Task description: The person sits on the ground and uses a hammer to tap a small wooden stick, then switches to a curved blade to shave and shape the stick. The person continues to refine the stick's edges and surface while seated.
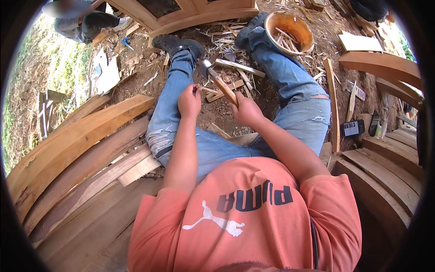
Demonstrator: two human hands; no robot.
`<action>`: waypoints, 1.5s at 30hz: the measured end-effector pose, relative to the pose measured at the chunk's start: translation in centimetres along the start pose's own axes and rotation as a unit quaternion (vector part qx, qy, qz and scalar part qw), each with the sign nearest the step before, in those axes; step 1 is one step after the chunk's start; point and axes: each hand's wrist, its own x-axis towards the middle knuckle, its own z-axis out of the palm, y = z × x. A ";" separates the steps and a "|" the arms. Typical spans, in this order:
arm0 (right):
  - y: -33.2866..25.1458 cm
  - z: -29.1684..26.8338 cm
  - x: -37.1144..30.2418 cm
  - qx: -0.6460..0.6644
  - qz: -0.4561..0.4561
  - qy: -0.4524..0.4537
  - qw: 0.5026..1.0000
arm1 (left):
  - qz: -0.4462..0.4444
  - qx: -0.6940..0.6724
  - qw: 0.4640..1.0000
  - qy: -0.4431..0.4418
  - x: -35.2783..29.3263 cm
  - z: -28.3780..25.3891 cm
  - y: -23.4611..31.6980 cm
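Note:
My right hand (246,110) grips the wooden handle of a hammer (216,80), whose metal head points up and away, above the ground between my legs. My left hand (189,100) is closed around a small thin wooden piece (207,90) held just left of the hammer handle. Both hands hover over my lap in blue jeans, close together but not touching. What exactly the left fingers pinch is partly hidden.
Curved wooden planks (81,136) lie stacked to my left and more curved boards (385,68) on my right. An orange bucket (290,31) with wood scraps stands near my right foot. Shavings and offcuts (240,68) litter the dirt. Another person (86,22) crouches at the far left.

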 end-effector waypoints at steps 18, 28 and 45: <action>0.6 0.9 1.7 -0.017 -0.006 -0.017 1.000 | 0.043 -0.005 0.999 0.018 2.4 0.1 -0.1; -0.7 0.4 0.9 0.028 -0.040 0.024 0.998 | 0.015 0.003 1.000 0.013 1.5 0.0 -0.4; 2.7 2.9 1.2 -0.008 0.020 -0.032 0.999 | 0.006 -0.003 1.000 0.000 0.8 -0.3 -0.4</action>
